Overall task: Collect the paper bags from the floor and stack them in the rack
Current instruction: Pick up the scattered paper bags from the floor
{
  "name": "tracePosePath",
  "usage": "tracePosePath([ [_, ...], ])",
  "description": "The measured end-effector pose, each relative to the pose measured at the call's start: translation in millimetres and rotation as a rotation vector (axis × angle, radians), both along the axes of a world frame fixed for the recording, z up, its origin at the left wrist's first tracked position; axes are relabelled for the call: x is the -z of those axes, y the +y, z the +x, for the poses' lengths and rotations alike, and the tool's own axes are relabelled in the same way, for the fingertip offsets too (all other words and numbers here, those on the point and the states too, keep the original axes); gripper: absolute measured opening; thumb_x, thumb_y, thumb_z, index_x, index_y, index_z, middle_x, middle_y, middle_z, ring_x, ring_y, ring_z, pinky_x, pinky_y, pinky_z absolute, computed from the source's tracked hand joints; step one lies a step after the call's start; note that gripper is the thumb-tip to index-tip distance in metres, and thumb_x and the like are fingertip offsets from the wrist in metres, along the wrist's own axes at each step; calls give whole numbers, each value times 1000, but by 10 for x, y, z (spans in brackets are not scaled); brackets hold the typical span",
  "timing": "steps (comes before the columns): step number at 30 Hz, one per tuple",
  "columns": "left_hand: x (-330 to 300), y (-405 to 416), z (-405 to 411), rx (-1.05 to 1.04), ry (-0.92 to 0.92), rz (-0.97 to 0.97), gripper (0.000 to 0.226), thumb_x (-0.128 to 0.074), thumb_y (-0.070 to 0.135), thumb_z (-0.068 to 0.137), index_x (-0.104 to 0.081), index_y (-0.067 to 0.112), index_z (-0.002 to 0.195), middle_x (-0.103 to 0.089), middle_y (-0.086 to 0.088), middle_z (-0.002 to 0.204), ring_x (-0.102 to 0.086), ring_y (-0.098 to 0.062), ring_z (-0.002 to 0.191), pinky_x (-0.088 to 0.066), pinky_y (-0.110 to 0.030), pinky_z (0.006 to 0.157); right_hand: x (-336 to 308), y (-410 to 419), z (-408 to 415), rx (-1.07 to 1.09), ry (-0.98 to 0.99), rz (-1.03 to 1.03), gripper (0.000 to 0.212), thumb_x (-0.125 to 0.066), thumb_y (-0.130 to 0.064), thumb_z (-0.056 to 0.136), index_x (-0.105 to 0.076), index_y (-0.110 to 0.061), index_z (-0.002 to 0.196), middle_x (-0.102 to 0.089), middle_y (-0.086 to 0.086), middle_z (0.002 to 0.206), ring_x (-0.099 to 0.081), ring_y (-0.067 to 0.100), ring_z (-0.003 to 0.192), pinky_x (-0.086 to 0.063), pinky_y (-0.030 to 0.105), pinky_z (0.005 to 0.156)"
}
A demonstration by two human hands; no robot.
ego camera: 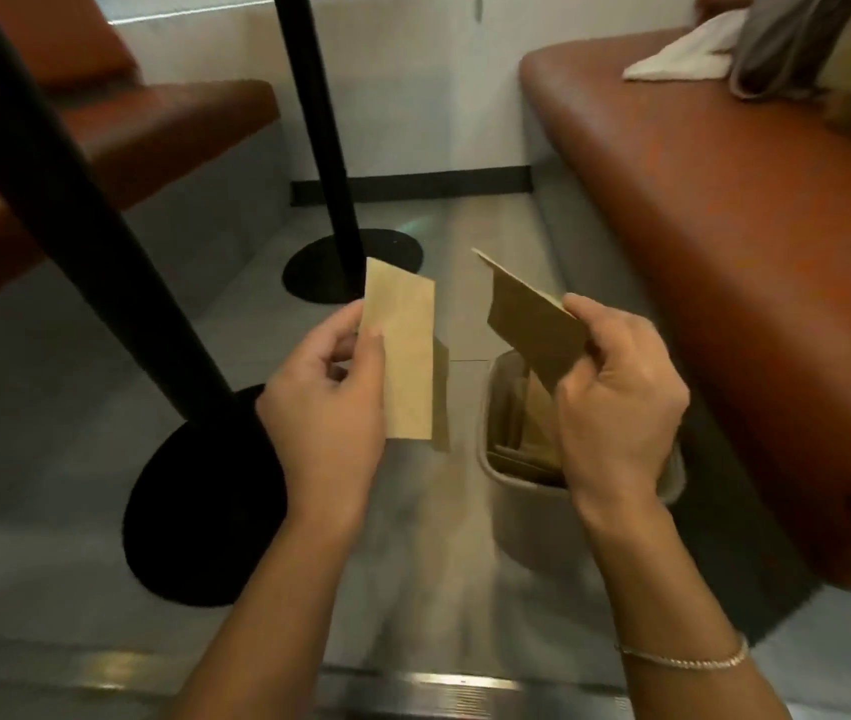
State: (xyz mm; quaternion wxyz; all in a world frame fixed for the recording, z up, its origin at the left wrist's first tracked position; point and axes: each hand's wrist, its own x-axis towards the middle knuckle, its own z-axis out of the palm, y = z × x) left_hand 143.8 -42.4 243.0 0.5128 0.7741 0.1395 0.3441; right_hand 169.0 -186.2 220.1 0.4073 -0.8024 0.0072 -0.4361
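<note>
My left hand (324, 402) pinches a flat brown paper bag (405, 356) by its left edge, holding it upright above the floor. Another brown paper bag (532, 319), tilted up to the left, is gripped at its lower right corner by my right hand (620, 397). Directly below my right hand stands a pale rack (516, 504) on the floor, with several brown bags (524, 439) standing inside it. One more paper bag (441, 397) lies on the floor behind the left hand's bag, mostly hidden.
Two black table poles with round bases (205, 501) (350, 262) stand to the left and ahead. An orange-brown bench seat (724, 241) runs along the right, carrying a white cloth (683, 54). Another bench (101, 132) sits at the left. A metal strip (413, 693) crosses the floor near me.
</note>
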Motion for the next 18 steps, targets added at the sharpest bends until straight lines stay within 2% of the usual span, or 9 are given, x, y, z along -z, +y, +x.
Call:
tracePosePath([
  [2,-182,-262,119,61,-16,-12,26,-58,21,91,-65,27,116,-61,27,87,-59,13,78,-45,-1,65,-66,-272,-2,19,114,-16,39,-47,10,83,-68,-7,111,-66,11,104,-62,26,95,-46,29,81],
  [4,-254,-515,257,113,9,-23,26,-56,20,93,-65,24,117,-62,24,90,-59,11,78,-41,2,62,-67,-423,47,-10,365,-50,45,-43,8,86,-62,-11,121,-62,10,115,-58,27,105,-46,34,87],
  [7,-107,-840,451,163,192,39,29,-52,22,95,-62,19,122,-65,10,100,-61,-3,88,-39,-2,62,51,-514,173,-59,847,-102,53,-35,-1,93,-36,-18,142,-48,7,136,-48,26,120,-42,38,98],
  [9,168,-966,551,194,333,129,30,-49,23,97,-60,18,124,-68,3,104,-62,-9,92,-41,-8,67,114,-479,162,-142,1067,-112,58,-34,-6,95,-16,-19,149,-35,9,146,-40,27,130,-37,42,106],
  [11,402,-1056,661,273,500,209,33,-45,25,97,-55,18,128,-68,-3,107,-64,-17,96,-49,-22,78,76,-433,97,-237,1167,-93,61,-36,-12,98,-4,-17,150,-21,12,153,-28,28,138,-25,42,113],
  [13,513,-1131,720,381,737,224,39,-41,27,97,-47,14,134,-62,-10,118,-59,-26,107,-48,-36,91,-4,-400,0,-258,1208,-160,67,-37,-15,99,5,-17,150,-12,12,156,-22,27,141,-21,40,114],
  [14,526,-1154,739,408,853,256,43,-40,28,98,-42,12,137,-56,-13,127,-54,-28,115,-44,-38,97,-28,-396,-25,-266,1208,-180,69,-38,-14,98,7,-17,150,-11,11,156,-22,26,141,-24,38,113],
  [16,453,-1152,689,403,973,409,51,-42,28,96,-31,10,143,-44,-12,139,-43,-27,127,-39,-37,101,-146,-407,-96,-292,1219,-195,71,-41,-12,97,5,-19,150,-14,11,155,-24,25,140,-30,36,110],
  [18,307,-1101,542,378,1017,463,47,-44,23,94,-36,12,138,-43,-10,138,-41,-26,127,-40,-36,99,-359,-447,-170,-321,1241,-255,67,-44,-13,96,-5,-20,150,-22,10,152,-28,25,138,-33,35,108],
])
